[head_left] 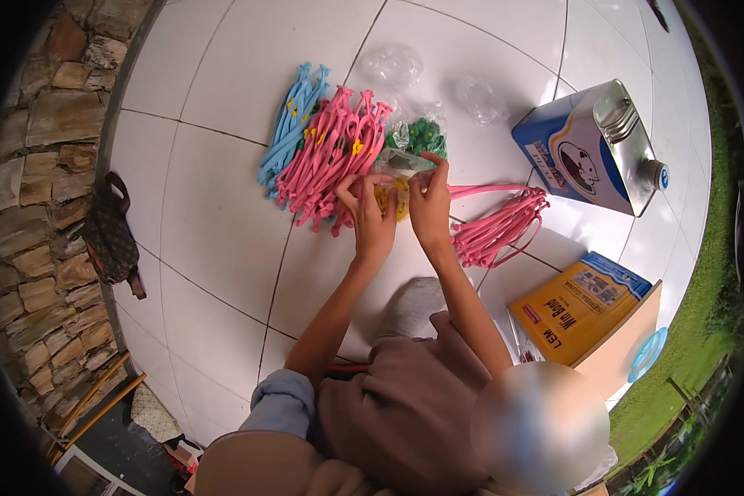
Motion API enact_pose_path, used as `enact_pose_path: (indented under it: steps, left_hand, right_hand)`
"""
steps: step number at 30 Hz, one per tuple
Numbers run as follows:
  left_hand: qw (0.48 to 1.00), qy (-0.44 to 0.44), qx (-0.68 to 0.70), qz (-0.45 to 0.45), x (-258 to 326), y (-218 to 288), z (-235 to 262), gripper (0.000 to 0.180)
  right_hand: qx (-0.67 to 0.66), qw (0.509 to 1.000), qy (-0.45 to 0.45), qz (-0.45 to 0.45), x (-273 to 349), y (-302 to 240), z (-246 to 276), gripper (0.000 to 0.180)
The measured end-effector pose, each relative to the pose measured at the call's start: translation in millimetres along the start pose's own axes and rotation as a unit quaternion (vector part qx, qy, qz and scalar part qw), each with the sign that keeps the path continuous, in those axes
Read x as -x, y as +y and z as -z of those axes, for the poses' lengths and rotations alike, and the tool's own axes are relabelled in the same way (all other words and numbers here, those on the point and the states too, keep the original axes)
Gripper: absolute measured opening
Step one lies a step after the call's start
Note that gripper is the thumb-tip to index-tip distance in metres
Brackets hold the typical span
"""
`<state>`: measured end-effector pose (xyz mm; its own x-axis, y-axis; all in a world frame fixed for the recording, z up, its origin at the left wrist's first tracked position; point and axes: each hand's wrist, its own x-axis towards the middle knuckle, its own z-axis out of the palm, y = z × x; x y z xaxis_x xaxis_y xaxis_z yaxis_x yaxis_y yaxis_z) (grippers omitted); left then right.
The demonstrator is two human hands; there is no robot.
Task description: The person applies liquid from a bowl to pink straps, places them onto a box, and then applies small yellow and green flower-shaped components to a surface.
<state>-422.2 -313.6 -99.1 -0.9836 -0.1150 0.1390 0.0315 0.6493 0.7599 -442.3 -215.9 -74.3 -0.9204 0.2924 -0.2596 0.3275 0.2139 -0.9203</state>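
My left hand [374, 221] and my right hand [429, 207] meet at a small clear plastic bag of yellow pieces [403, 198] on the tiled floor. Bent fingers and thumbs of both hands hold its sides. Just beyond lies another clear bag [422, 136], filled with small green pieces. To the left of the bags, pink rubbery straps [331, 153] with knobbed ends lie in a heap, a few yellow bits on them. Blue straps [293, 124] lie along the heap's left side. Right of my right hand rests a second pink strap bundle [503, 227], one strap stretching toward the hand.
Crumpled clear bags [393, 64] lie on the far floor. At the right stand a metal can [591, 149] with a screw cap and a yellow-and-blue carton [579, 306]. A brown patterned bag [110, 236] lies by the stone wall [45, 182] at left.
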Motion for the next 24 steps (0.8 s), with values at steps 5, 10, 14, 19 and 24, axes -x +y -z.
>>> enact_pose_path:
  steps: [5, 10, 14, 19, 24]
  left_hand:
    - [0.977, 0.03, 0.159, 0.136, 0, 10, -2, 0.051]
    - [0.866, -0.136, 0.45, 0.172, 3, 107, 40, 0.048]
    - [0.853, -0.259, 0.453, -0.015, 30, 217, 54, 0.046]
    - [0.772, -0.426, 0.441, -0.168, 74, 336, 39, 0.036]
    - [0.762, -0.5, 0.249, -0.328, 120, 375, 1, 0.017]
  right_hand:
    - [-0.021, 0.999, -0.033, 0.021, 32, -24, 13, 0.045]
    - [0.01, 0.997, -0.002, 0.08, 85, -95, 96, 0.048]
    - [0.016, 0.985, 0.113, 0.127, 157, -138, 193, 0.044]
    - [0.115, 0.922, 0.341, 0.144, 235, -154, 295, 0.049]
    - [0.164, 0.908, 0.376, 0.086, 283, -111, 350, 0.053]
